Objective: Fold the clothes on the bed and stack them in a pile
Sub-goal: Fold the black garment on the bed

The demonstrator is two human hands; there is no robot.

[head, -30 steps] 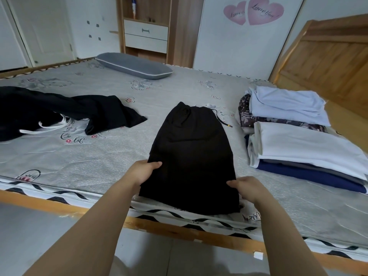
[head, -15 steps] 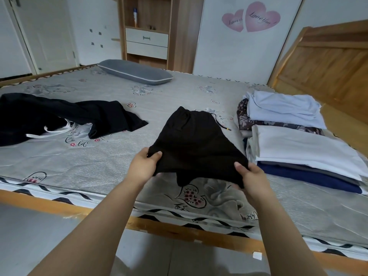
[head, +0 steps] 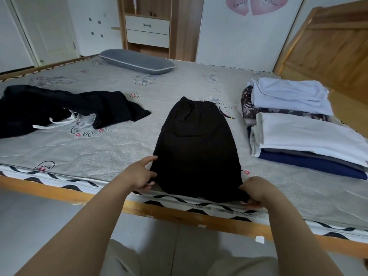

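Forearms reach in from the bottom edge toward the near side of the bed [head: 111,154]. Left hand [head: 139,176] has its fingers curled onto the near left corner of the black garment [head: 197,148], thumb on top, pinching the cloth. Right hand [head: 256,193] is closed in a pinch on the near right corner, which hangs just over the mattress edge. That garment lies flat, folded lengthwise, its gathered waistband at the far end with a drawstring [head: 226,114] trailing out to the right.

Just beyond the right hand, along the bed's right side, sits the pile of folded clothes [head: 310,136]: navy and grey at the bottom, white above, and farther back a dark patterned piece with a pale blue one on top. Well apart to the left lies an unfolded black garment [head: 49,108] with white ties, spread loosely. Beside it, cursive printed on the mattress reads "life"; the words before it are partly covered.

Farther back a grey pillow [head: 137,61] rests at the far edge. On the wall, two pink heart stickers [head: 256,5] carry script too blurred to read with certainty.
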